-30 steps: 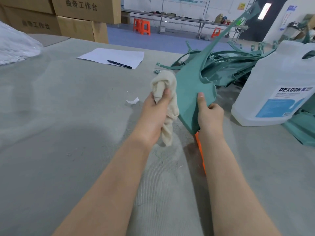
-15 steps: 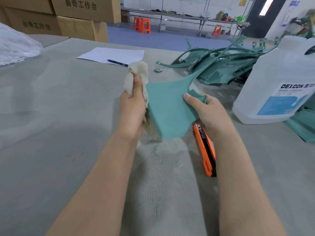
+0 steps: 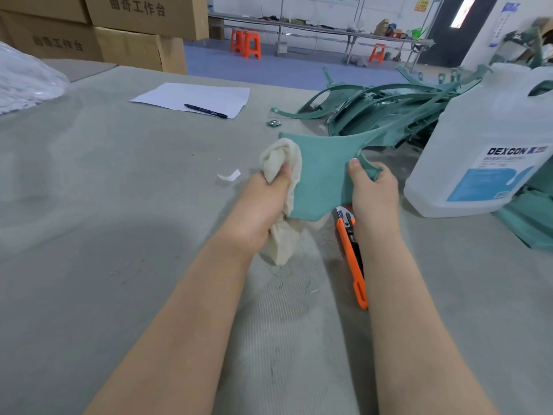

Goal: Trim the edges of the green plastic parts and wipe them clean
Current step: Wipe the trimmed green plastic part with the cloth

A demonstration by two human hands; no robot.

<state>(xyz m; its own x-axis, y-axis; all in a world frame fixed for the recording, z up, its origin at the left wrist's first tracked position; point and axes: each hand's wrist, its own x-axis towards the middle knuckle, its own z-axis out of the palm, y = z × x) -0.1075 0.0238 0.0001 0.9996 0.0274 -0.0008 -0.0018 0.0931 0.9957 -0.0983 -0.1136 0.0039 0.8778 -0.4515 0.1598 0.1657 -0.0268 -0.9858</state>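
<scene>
Two hands, one cloth, one knife, one jug, one pen, one sheet of paper

A factory workshop: stacked cartons, long workbench, plastic stools.

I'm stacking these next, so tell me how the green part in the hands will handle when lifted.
The green part, gripped at one edge by the right hand, shows no sag, so it is probably stiff and light. Its thin arm reaching toward the pile of green parts may flex or snag.
</scene>
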